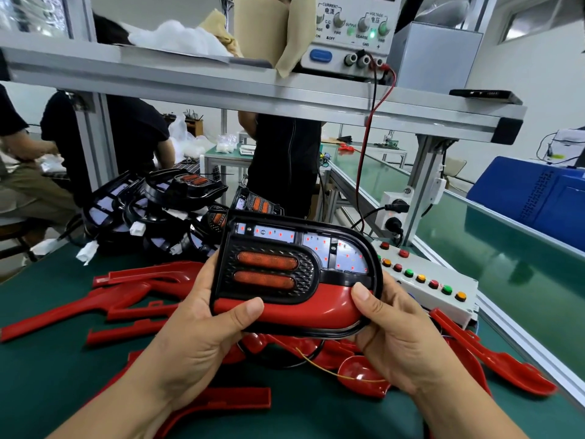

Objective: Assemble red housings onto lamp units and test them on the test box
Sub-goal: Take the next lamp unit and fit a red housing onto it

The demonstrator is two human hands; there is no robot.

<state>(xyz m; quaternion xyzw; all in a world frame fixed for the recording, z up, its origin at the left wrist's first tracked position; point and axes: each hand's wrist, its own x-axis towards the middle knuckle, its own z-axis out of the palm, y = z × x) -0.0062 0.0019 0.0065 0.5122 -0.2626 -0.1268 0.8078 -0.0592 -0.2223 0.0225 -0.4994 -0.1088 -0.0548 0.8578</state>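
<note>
I hold a black lamp unit [285, 248] above the green bench, face up, with two orange lenses and small red LEDs lit on its white board. A red housing [304, 307] sits along its lower edge. My left hand [202, 331] grips the unit's left end, thumb pressing on the red housing. My right hand [395, 337] grips the right end, thumb on the housing's rounded corner. The white test box [443, 299] with red, green and orange buttons lies just right of the unit. Thin wires trail from under the unit.
Several loose red housings [133, 299] lie scattered on the green mat [63, 375], some under my hands. A pile of black lamp units [164, 213] stands behind. A power supply [348, 33] sits on the shelf above, red and black leads hanging down. People work beyond the bench.
</note>
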